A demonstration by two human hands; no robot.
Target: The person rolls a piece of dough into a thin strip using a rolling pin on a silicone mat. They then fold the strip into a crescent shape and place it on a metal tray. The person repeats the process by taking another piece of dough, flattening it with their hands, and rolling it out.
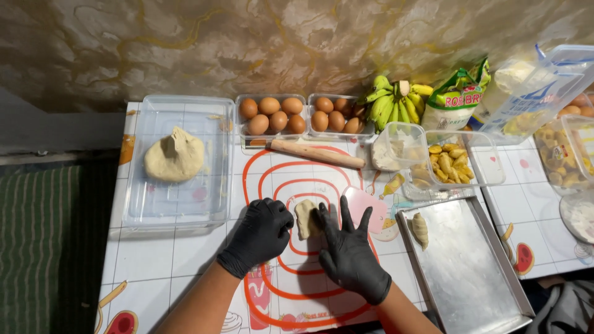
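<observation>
Both my hands wear black gloves. A small flattened piece of dough (305, 218) lies on a clear mat with red rings (272, 176) at the table's middle. My left hand (263, 232) is curled against the dough's left edge. My right hand (348, 250) rests on its right side with fingers spread. Whether either hand grips the dough or only presses it, I cannot tell.
A big dough ball (174, 158) sits in a clear tub (148, 207) at left. Two egg trays (272, 111), a rolling pin (318, 154), bananas (396, 102), a flour tub (399, 145), a tub of yellow pieces (451, 164). A metal tray (470, 272) holds one shaped pastry (421, 229).
</observation>
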